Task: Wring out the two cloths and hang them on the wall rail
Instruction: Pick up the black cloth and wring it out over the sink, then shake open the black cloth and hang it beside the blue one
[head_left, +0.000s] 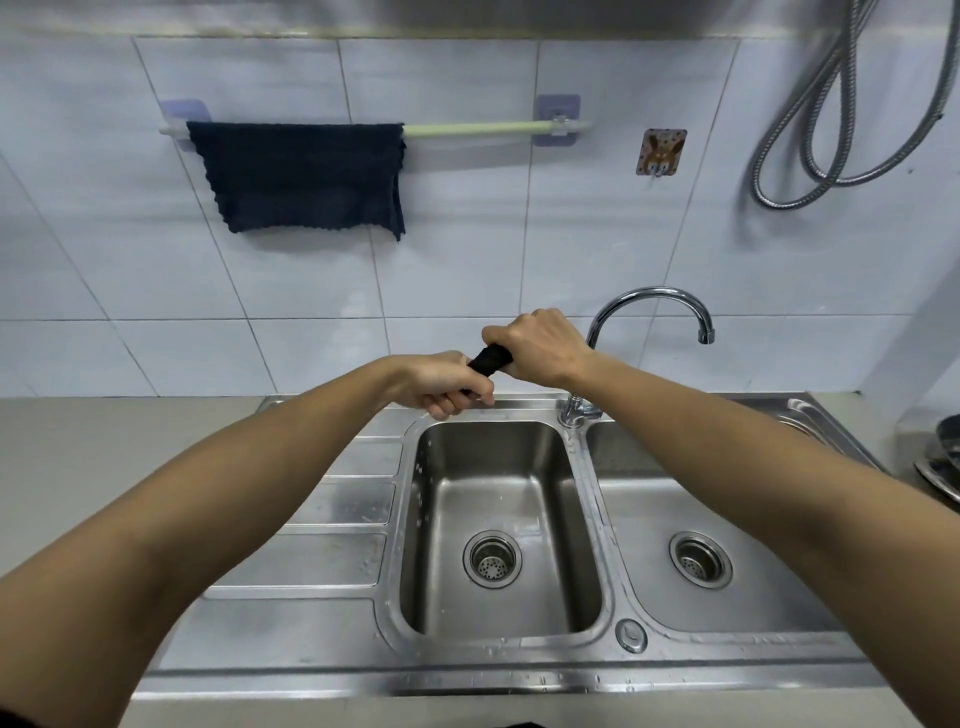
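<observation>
1. Left hand (447, 382): grip closed tightly around the near end of the twisted cloth (488, 359), fingers curled under it.
2. Right hand (540, 345): grip closed over the far end of the same cloth, knuckles up, in front of the tap (652, 317).
3. Twisted cloth: a dark, tightly rolled cloth, with only a short stretch showing between the two fists, held above the back rim of the left basin (498, 519) of the steel sink (363, 644).
4. Hung cloth (301, 176): a second dark cloth draped flat over the left part of the wall rail (493, 128), on the tiled wall.
5. Right basin (727, 519): lies beside the left one, under the right forearm.
6. Bench (104, 441): grey surface left of the sink's ribbed drainer.
</observation>
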